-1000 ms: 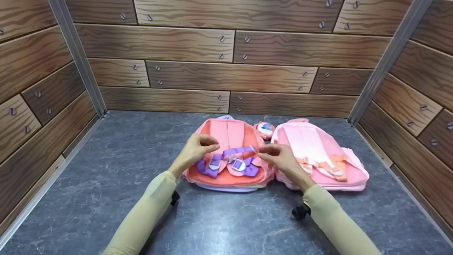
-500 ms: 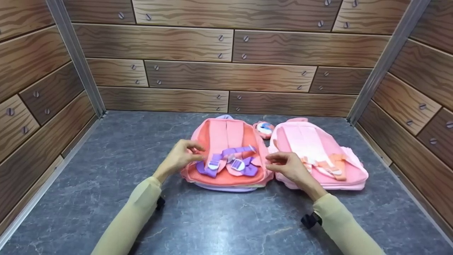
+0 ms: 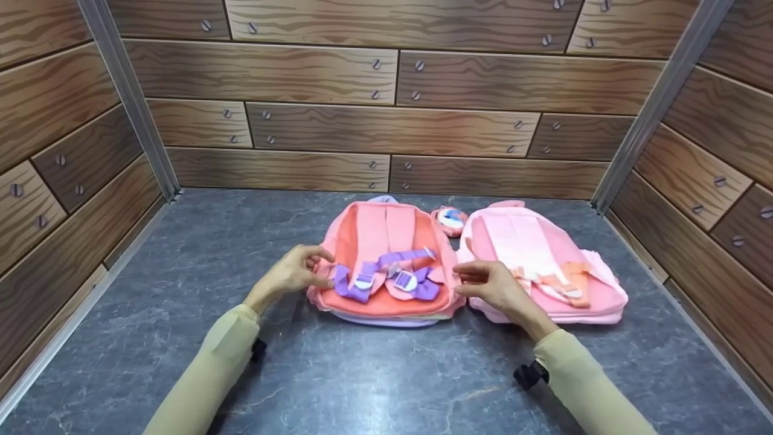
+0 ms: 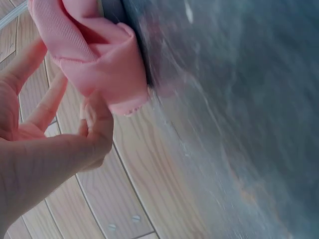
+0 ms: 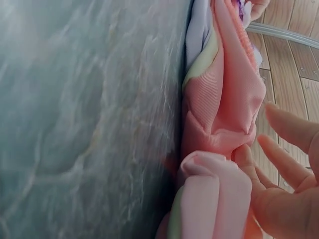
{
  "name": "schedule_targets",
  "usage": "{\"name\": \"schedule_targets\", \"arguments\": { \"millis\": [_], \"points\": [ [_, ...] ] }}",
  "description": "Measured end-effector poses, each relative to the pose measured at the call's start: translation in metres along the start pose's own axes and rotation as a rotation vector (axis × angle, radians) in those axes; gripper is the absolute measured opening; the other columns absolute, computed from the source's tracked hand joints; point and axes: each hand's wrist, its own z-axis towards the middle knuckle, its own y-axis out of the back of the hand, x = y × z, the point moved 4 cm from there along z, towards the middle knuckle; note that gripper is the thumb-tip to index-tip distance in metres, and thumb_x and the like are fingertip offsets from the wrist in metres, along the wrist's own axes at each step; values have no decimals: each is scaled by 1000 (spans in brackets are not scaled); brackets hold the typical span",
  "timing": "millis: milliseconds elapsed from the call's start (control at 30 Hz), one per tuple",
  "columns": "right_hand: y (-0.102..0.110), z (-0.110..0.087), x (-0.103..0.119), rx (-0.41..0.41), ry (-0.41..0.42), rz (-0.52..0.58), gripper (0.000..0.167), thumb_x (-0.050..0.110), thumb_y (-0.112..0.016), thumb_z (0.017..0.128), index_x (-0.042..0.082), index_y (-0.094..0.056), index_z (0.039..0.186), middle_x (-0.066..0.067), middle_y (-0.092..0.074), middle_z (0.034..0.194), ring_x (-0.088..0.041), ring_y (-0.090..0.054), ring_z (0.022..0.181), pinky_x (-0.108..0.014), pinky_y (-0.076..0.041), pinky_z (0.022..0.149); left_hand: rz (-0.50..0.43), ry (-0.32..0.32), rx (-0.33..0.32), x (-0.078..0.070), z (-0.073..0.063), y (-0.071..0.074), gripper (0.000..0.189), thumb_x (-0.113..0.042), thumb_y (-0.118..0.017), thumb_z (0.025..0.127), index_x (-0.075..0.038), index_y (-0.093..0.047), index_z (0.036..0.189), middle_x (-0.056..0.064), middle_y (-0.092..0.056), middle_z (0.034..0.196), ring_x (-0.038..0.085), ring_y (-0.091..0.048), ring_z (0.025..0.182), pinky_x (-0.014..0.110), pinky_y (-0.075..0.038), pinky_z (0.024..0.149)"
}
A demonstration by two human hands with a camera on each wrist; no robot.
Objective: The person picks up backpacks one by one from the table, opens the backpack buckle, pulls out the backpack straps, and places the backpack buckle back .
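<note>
A coral-pink backpack (image 3: pixel 387 223) lies with its strap side up, purple webbing straps (image 3: pixel 406 256) and white buckles folded across it. My left hand (image 3: pixel 295 270) is at its left edge, fingers loosely bent. In the left wrist view that hand (image 4: pixel 60 139) has its fingertips right at the backpack's pink side fabric (image 4: pixel 109 64). My right hand (image 3: pixel 496 289) is at the opposite edge, between the coral backpack and a light pink backpack (image 3: pixel 519 235). The right wrist view shows this hand (image 5: pixel 284 174) with spread fingers close beside the coral side fabric (image 5: pixel 234 104).
Orange straps (image 3: pixel 577 284) lie across the light pink backpack, which sits against the coral one. A small round coral piece with a white and blue face (image 3: pixel 451 222) lies between their tops. Wood-print walls (image 3: pixel 386 78) enclose the dark marbled table (image 3: pixel 362 380).
Both hands have moved apart from above the purple straps, the left going left and down to the backpack's left edge, the right going slightly right and down. The backpacks stay put.
</note>
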Motion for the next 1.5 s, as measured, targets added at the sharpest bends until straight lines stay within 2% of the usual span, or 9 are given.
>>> {"name": "schedule_targets", "arguments": {
  "millis": [167, 267, 400, 600, 767, 900, 967, 1133, 1500],
  "points": [
    [-6, 3, 2, 37, 26, 19, 49, 3, -73, 85, -8, -57, 130, -25, -61, 128, -32, -60, 117, -21, -52, 87, 6, 12, 39, 2, -2, 1, 47, -9, -85, 72, -5, -67, 115, 14, -58, 97, 16, -51, 77, 25, -43, 63],
    [-11, 5, 3, 89, 39, 58, 50, 1, -69, 87, -11, -53, 133, -29, -58, 130, -35, -59, 119, -22, -53, 88, -5, 15, 57, 4, -3, 3, 44, -8, -85, 73, -4, -67, 113, 13, -56, 93, 15, -50, 75, 25, -42, 62],
    [-17, 7, 3, 123, 30, 100, 50, 0, -68, 88, -11, -51, 134, -30, -57, 131, -32, -58, 119, -22, -53, 87, -29, 13, 74, 8, -5, 6, 40, -5, -83, 74, -2, -66, 109, 11, -56, 90, 15, -51, 75, 24, -43, 64],
    [-24, 9, 2, 106, 2, 111, 48, -1, -67, 88, -8, -54, 133, -26, -58, 132, -24, -59, 115, -18, -52, 84, -17, -27, 103, 11, -9, 12, 39, -3, -82, 75, 2, -64, 109, 11, -55, 89, 17, -51, 76, 24, -43, 64],
    [-30, 9, 4, 107, -2, 98, 47, 3, -68, 88, -6, -56, 133, -24, -59, 132, -25, -60, 116, -19, -51, 87, -20, -35, 115, 8, -16, 18, 38, 1, -79, 76, 7, -62, 110, 15, -56, 89, 18, -50, 77, 22, -43, 64],
    [-37, 12, 5, 131, 27, 101, 47, 3, -68, 88, -6, -55, 132, -25, -59, 130, -27, -60, 116, -20, -51, 86, -14, -16, 116, 13, -19, 23, 38, -2, -80, 76, 4, -63, 110, 13, -57, 89, 18, -51, 78, 23, -44, 66],
    [-39, 13, 5, 134, 40, 90, 46, 3, -68, 88, -6, -56, 132, -25, -60, 129, -27, -59, 114, -19, -51, 84, -2, 4, 112, 23, -17, 26, 38, -8, -82, 77, -1, -65, 110, 9, -57, 90, 17, -51, 78, 24, -44, 67],
    [-46, 17, 7, 109, 15, 54, 45, 5, -70, 87, 0, -60, 130, -19, -63, 126, -24, -59, 109, -20, -50, 81, 16, 57, 100, 29, -20, 34, 38, -13, -83, 77, -7, -66, 111, 8, -56, 93, 18, -51, 82, 26, -44, 69],
    [-64, 29, 15, 98, 12, 42, 42, 5, -72, 85, 4, -64, 127, -15, -65, 123, -23, -60, 104, -23, -51, 79, 22, 72, 89, 42, -29, 54, 45, -15, -81, 79, -4, -64, 120, 15, -59, 106, 23, -53, 90, 29, -47, 74]
  ]
}}
